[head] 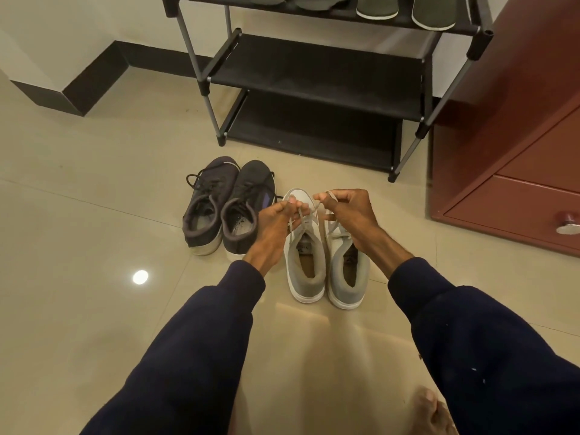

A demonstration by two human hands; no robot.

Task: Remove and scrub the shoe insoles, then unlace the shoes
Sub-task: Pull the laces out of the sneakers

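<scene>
a pair of light grey sneakers with white soles (306,268) stands on the beige tiled floor (94,215), with the heels toward the person. the left hand (274,222) pinches one end of the pale lace (298,215), which rises from the left sneaker of this pair. the right hand (348,215) holds the other end in curled fingers. both hands are above the toes. a pair of dark laced sneakers (219,211) stands just beside, on the left. behind them is a black shelf rack (314,76), and a red-brown cabinet (518,146) is on the right.

Arms outstretched, left grip (274,221) and right grip (351,211) each pinching lace (295,221)
</scene>
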